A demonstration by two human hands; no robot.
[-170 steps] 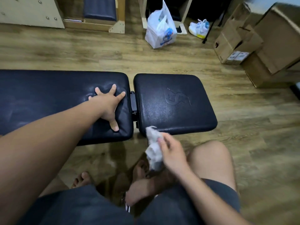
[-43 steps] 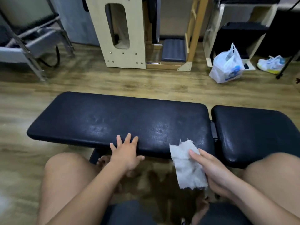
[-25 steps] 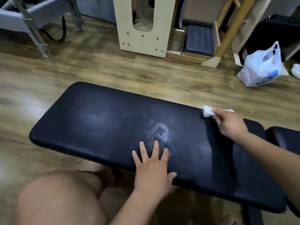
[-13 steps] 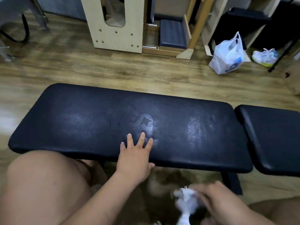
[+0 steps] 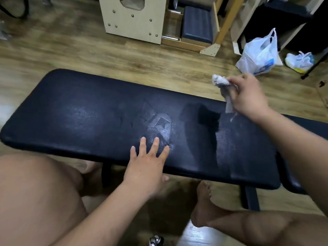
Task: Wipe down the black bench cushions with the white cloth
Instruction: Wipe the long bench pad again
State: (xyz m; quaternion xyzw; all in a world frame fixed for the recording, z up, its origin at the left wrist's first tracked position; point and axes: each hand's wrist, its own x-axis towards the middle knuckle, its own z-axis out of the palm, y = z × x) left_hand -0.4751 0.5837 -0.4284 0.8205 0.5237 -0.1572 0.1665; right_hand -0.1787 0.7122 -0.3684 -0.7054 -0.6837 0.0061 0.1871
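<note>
The long black bench cushion [image 5: 85, 118] fills the middle of the head view, dusty, with an embossed logo near its centre. My left hand [image 5: 148, 164] lies flat on its near edge, fingers straight. My right hand [image 5: 248, 95] grips the crumpled white cloth [image 5: 220, 80] over the cushion's far right edge. A darker streak runs across the cushion to the left of that hand. Only a sliver of the second, shorter cushion [image 5: 312, 125] shows at the right, behind my right forearm.
Beyond the bench stand a pale wooden frame [image 5: 133, 16] with a dark pad, a white plastic bag [image 5: 259, 54] and a white shoe [image 5: 300, 59] on the wooden floor. My bare knees and a foot [image 5: 204, 206] sit in front of the bench.
My right hand came up from below the bench's near edge to the far right edge of the long cushion, still holding the cloth. My left hand stayed on the near edge.
</note>
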